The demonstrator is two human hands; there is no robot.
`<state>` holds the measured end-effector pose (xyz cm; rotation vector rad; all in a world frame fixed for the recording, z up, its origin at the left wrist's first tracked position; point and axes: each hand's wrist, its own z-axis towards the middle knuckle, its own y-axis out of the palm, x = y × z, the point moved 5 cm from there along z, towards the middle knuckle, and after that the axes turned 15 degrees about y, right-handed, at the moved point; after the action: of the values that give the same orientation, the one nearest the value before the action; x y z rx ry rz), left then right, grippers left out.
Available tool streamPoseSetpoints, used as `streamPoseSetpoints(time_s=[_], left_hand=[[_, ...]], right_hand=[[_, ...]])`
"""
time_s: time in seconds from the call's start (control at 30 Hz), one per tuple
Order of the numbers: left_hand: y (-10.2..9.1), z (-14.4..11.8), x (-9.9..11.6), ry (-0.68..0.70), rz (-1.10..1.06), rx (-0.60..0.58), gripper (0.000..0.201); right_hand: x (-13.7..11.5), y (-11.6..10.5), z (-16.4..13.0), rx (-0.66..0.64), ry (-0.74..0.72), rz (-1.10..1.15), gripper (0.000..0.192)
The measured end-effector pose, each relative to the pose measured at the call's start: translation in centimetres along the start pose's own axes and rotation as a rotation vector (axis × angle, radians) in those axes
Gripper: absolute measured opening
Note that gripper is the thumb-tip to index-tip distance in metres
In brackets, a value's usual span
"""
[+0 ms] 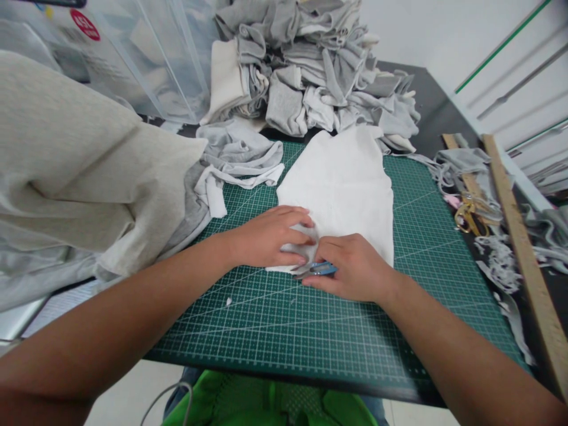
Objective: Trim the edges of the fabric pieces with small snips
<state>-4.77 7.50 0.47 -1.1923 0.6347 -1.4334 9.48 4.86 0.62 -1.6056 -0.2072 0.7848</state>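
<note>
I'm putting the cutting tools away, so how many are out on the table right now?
2: small blue snips held in the right hand at the white cloth's near edge, and gold-handled scissors among scraps by the wooden ruler. The cloth piles may hide more.

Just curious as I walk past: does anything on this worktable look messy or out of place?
Mostly tidy at the mat, but frayed fabric scraps lie strewn along its right edge around the scissors, and a small white fleck sits near the left hand.

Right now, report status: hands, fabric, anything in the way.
Left hand pinning the white fabric piece at its near edge. Right hand gripping blue thread snips at that edge. Cutting mat bare near the hands; scrap pile behind.
</note>
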Motion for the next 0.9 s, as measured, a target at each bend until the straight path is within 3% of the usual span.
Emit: streamPoseSetpoints(time_s=[0.9], left_hand=[[0.12,0.09,0.02,-0.029,0.014,0.002,0.029]], right_hand=[[-0.95,0.16,-0.07,-0.005,-0.078,-0.102,0.037]])
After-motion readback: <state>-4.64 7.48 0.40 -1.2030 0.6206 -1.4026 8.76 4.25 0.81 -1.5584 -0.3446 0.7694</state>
